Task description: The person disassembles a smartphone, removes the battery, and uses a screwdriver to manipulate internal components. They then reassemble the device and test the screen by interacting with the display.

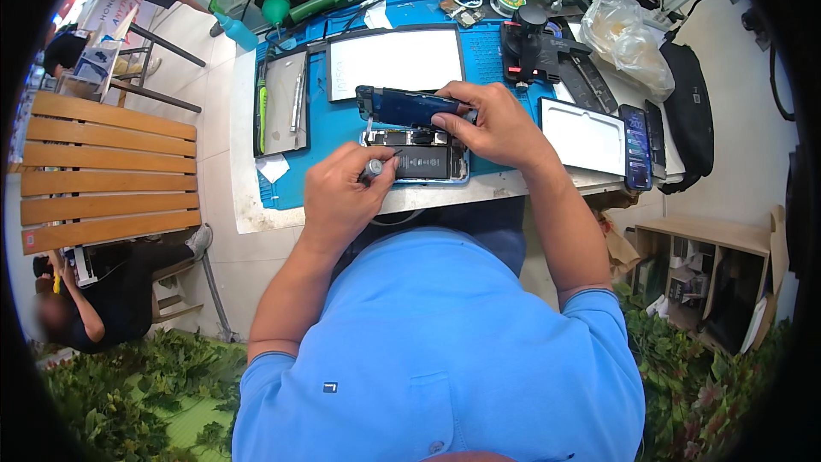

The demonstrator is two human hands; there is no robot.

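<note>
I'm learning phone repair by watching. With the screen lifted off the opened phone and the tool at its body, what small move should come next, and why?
Probably hold the screen steady in the right hand and work the screwdriver in the left hand on the opened phone: the screen is tilted up over the body, perhaps tethered there.

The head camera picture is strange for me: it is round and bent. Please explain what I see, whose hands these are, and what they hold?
There is no machine here. A person wears a wide fisheye camera on the head, looking down, so straight edges curve. The forearms rising from the lower edge are this person's own. The left hand holds a small screwdriver over an opened phone with its insides showing. The right hand holds the phone's lifted screen tilted above it. Both lie over a blue work mat on a table. Nearby are a white panel, a metal tray and another phone.
</note>
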